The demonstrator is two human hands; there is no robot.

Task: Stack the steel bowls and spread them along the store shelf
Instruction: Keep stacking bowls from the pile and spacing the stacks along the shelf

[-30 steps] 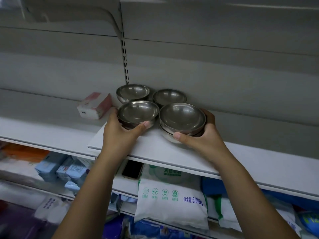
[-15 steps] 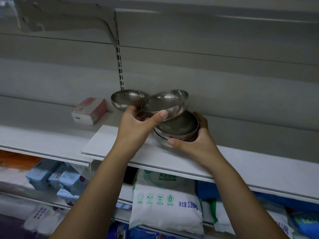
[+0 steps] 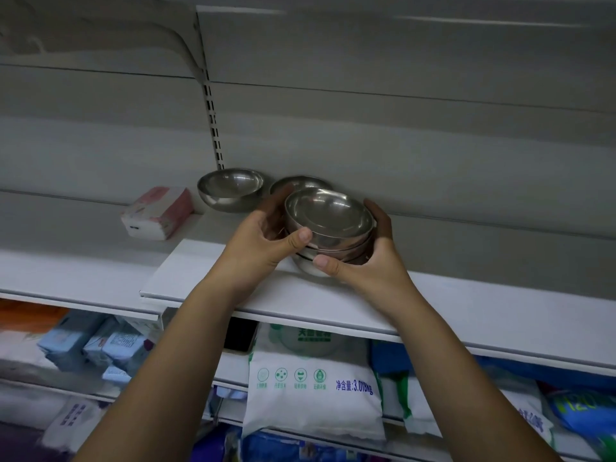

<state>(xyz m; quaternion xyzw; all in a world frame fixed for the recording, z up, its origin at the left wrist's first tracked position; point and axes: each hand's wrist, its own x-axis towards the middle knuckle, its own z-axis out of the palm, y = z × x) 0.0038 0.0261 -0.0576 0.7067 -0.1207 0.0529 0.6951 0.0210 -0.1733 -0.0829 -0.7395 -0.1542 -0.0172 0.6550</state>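
Head view: shiny round steel bowls [image 3: 328, 215], stacked.
Left grip [image 3: 263, 241] and right grip [image 3: 373, 266] clasp the smooth curved stack between them.

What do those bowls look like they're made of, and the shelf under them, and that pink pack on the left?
Bowls: polished metal, probably stainless steel, given mirror-like glare. Shelf: white, matte, thin folded front edge, likely painted sheet metal. Pink pack: soft wrapper, plastic film or paper; too blurred to tell.

Bowl stack [image 3: 328, 228] on shelf [image 3: 200, 273], one bowl [image 3: 301, 182] just behind, another bowl [image 3: 230, 190] back-left, tissue pack [image 3: 158, 211] farther left
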